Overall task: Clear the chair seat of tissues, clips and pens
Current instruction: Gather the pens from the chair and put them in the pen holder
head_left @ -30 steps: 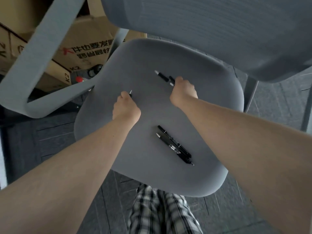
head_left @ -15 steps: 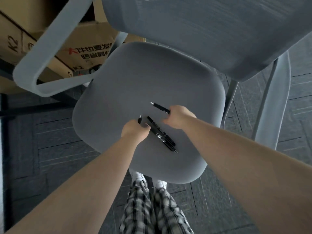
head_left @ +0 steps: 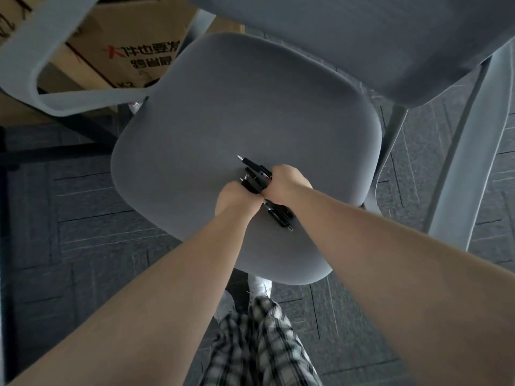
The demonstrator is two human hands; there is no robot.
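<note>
- Pens (head_left: 255,178): black, bunched over the front-centre of the chair seat (head_left: 211,112); tips project up-left and down-right of the fists.
- Right hand (head_left: 287,181): grip closed on the pens' upper part.
- Left hand (head_left: 232,200): closed, pressed against the right — likely gathering the pens into one bundle for a single lift.
- Seat otherwise bare; no tissues or clips visible.
- Cardboard box (head_left: 125,43) sits beyond the armrest (head_left: 41,87).
</note>
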